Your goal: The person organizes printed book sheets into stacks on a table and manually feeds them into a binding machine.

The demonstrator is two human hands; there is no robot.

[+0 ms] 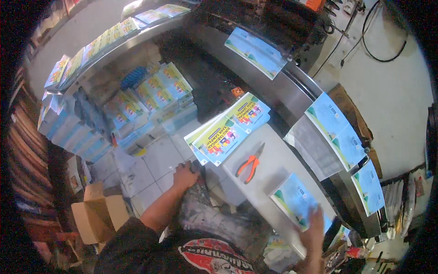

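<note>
My right hand (314, 224), slightly blurred, lies with outstretched fingers over the lower right part of a pale blue booklet (292, 197) on a white bench top. My left hand (187, 175) rests on my knee with loosely spread fingers and nothing in it. Beyond it, a stack of colourful printed booklets (228, 132) sits at the bench's far end. Pliers with orange handles (249, 168) lie between that stack and the blue booklet, their jaws pointing away from me.
Along the right, a dark metal rail (292, 91) carries several blue printed sheets (335, 130). Piles of booklets (155, 100) stand on the tiled floor (150, 171) at left, with more on a long ledge (137, 34) behind. An opened cardboard box (98, 214) sits lower left.
</note>
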